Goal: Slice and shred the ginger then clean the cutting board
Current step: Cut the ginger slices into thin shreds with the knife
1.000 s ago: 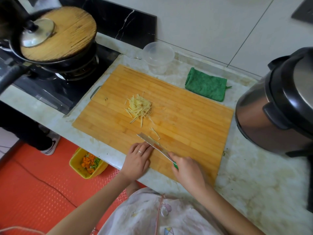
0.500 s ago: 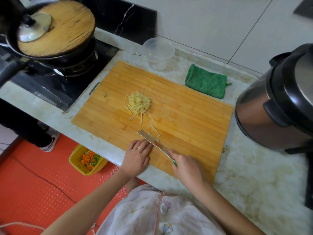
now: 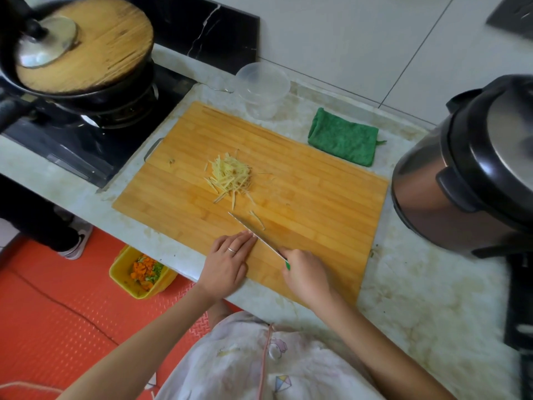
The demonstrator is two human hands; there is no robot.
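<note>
Shredding looks all but done: the ginger shreds (image 3: 230, 177) lie piled mid cutting board (image 3: 317, 197), a few stray shreds (image 3: 257, 219) just beside the knife (image 3: 251, 230). The right hand (image 3: 305, 275) is wrapped round the knife's green handle, and the left hand (image 3: 226, 264) lies flat, straight fingers touching the blade's side, with nothing visibly held. Next, I judge, the strays want sweeping to the pile, then the board a wipe with the green cloth (image 3: 343, 140) lying near on the tabletop (image 3: 418, 284).
</note>
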